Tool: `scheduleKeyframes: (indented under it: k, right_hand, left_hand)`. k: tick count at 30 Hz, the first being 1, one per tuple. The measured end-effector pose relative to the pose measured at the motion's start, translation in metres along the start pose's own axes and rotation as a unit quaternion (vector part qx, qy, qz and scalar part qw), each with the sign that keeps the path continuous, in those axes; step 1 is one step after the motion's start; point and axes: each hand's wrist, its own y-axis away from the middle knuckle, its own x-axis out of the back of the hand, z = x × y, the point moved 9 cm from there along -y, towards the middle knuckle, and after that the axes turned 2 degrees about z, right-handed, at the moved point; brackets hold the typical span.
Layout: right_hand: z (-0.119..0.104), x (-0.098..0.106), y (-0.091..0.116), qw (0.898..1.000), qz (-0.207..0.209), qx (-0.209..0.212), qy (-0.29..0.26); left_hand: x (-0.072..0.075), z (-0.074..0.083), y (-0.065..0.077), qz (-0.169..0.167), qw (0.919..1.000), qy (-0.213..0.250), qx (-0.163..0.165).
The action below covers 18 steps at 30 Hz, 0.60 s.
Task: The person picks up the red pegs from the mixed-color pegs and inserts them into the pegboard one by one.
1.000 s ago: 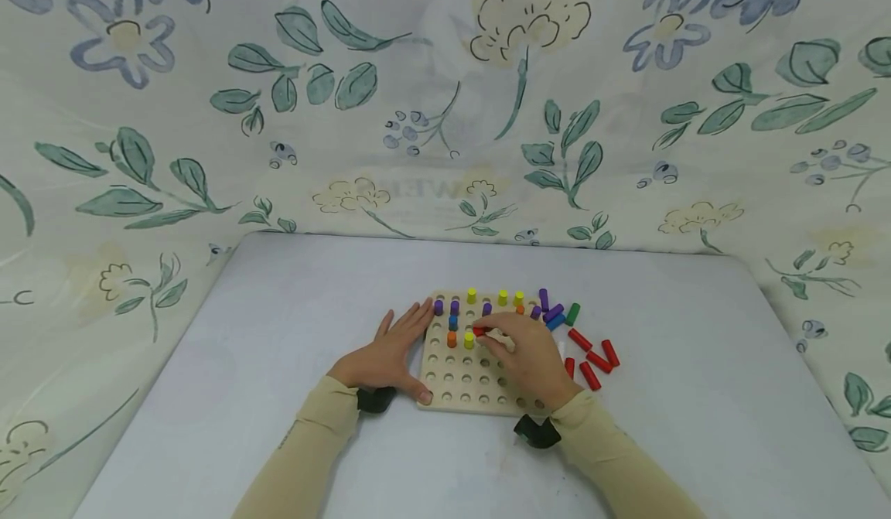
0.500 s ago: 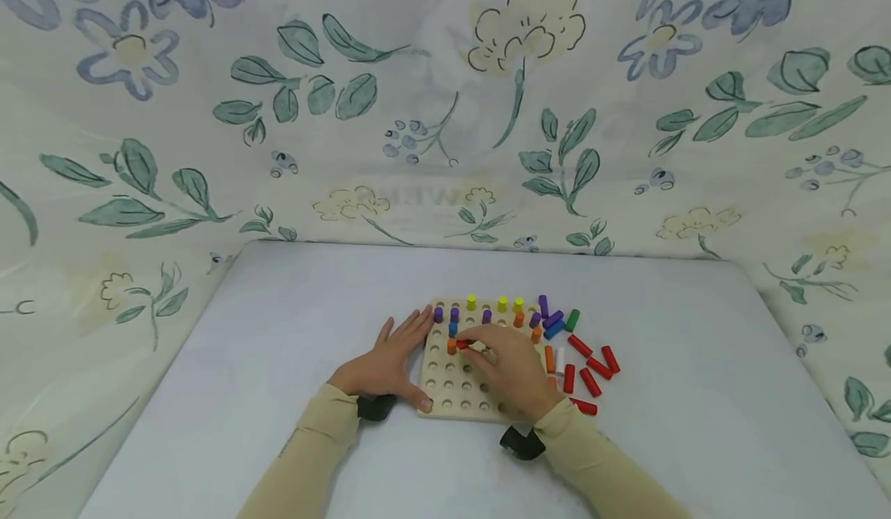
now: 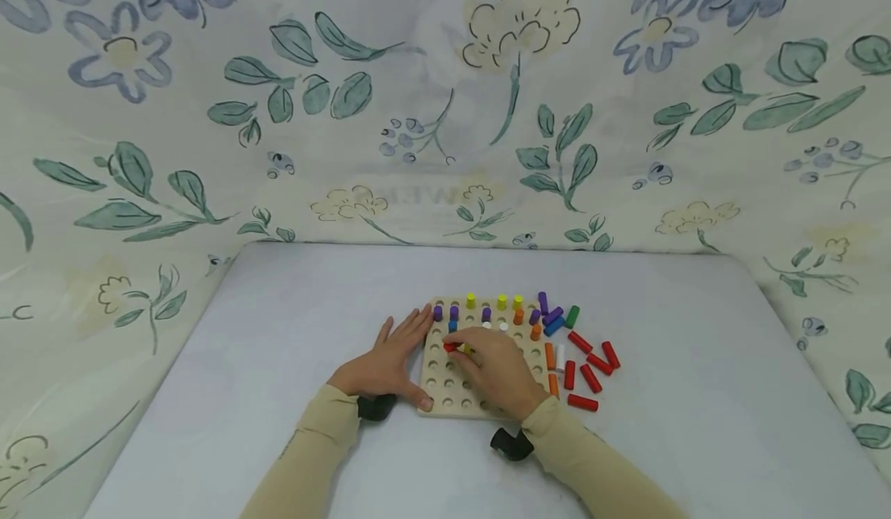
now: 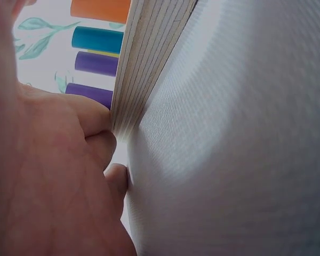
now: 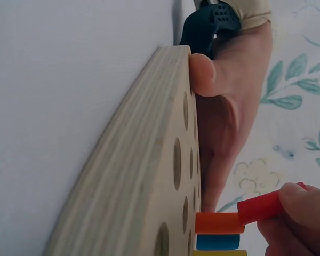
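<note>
A wooden pegboard (image 3: 480,395) lies on the table with coloured pegs standing in its far rows. My left hand (image 3: 387,361) rests flat against the board's left edge, thumb at the near left corner; the left wrist view shows the fingertips (image 4: 98,141) touching the board's side (image 4: 149,58). My right hand (image 3: 465,350) is over the board's left half and pinches a red peg (image 3: 451,346). In the right wrist view the red peg (image 5: 261,207) is held sideways, its end at the top of a standing orange peg (image 5: 220,223), with a blue peg (image 5: 217,241) beyond.
Loose pegs lie on the table right of the board: several red ones (image 3: 592,376), orange (image 3: 550,355), white (image 3: 560,358), green (image 3: 572,316), blue and purple. Flowered cloth (image 3: 445,101) walls the table at the back and sides. The near rows of holes (image 3: 448,384) hold no pegs.
My right hand has carried the red peg leftwards over the board, from near the middle to the orange peg in the left columns. The left hand has stayed in place.
</note>
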Motion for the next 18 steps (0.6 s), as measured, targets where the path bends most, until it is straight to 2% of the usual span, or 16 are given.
scheduleKeyframes:
  k: [10, 18]
  right_hand:
    - [-0.001, -0.011, -0.002, 0.999, -0.01, 0.018, -0.029]
    - [-0.004, -0.016, -0.003, 0.999, -0.02, 0.028, -0.028]
  left_hand:
    - [0.001, 0.003, 0.0, 0.004, 1.0, 0.003, -0.007]
    - [0.001, 0.003, 0.001, 0.003, 1.0, 0.007, -0.007]
